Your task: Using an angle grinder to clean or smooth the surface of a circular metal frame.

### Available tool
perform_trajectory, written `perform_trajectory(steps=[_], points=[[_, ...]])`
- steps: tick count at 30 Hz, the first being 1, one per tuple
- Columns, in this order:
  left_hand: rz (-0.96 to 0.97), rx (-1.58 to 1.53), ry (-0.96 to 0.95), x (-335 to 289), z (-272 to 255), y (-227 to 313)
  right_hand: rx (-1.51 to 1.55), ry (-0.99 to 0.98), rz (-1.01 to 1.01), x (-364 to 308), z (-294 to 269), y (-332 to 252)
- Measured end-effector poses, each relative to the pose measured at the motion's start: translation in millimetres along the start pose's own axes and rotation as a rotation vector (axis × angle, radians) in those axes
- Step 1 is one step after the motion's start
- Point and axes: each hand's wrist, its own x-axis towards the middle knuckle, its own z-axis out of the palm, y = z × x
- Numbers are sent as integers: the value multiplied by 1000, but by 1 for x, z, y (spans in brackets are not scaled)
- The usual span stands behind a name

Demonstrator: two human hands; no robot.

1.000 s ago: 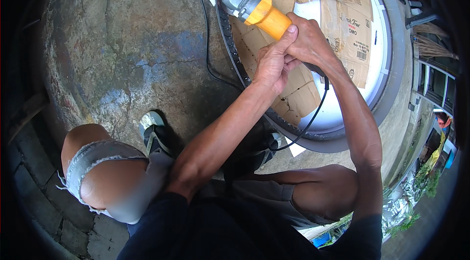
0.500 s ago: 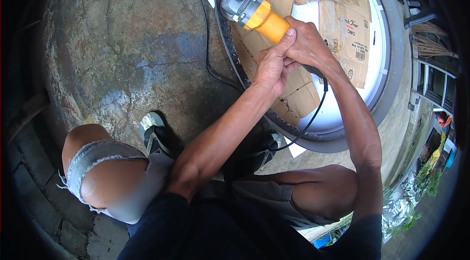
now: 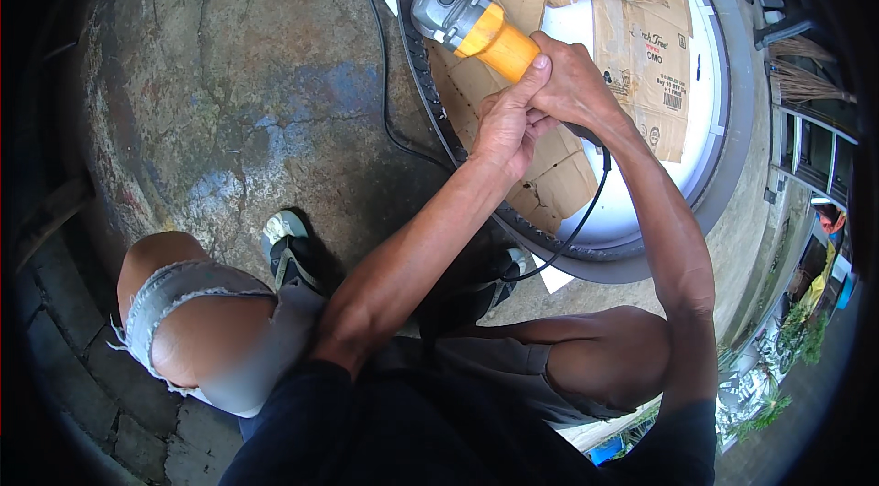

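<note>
Both hands are wrapped round a yellow angle grinder [image 3: 499,45] with a grey metal head. My right hand [image 3: 575,83] grips its body from the right, while my left hand [image 3: 515,120] closes on it from below with the thumb on top. The grinder's head reaches over the near-left rim of a large grey ring [image 3: 427,74]. Any disc under the head is hidden from view. From the tool's rear end a black cord [image 3: 600,184] droops down past the ring.
Flattened cardboard pieces [image 3: 645,74] lie on a white sheet [image 3: 609,221] inside the ring. More cord [image 3: 383,88] runs over the stained concrete floor [image 3: 229,56] at left. My shoes [image 3: 291,243] are close to the ring. Brooms [image 3: 806,70] and plants [image 3: 797,340] line the far right.
Almost nothing differs. The ring and cardboard have shifted very slightly left in the picture, while both hands keep their hold on the angle grinder.
</note>
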Motion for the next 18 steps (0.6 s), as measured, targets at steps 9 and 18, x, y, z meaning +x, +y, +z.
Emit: perform_trajectory(steps=[9, 18], points=[[-10, -17, -14, 2, 0, 0, -28, 35, 22, -2, 3, -1], [-3, -3, -45, -1, 3, 3, -6, 62, 3, -2, -2, -2]])
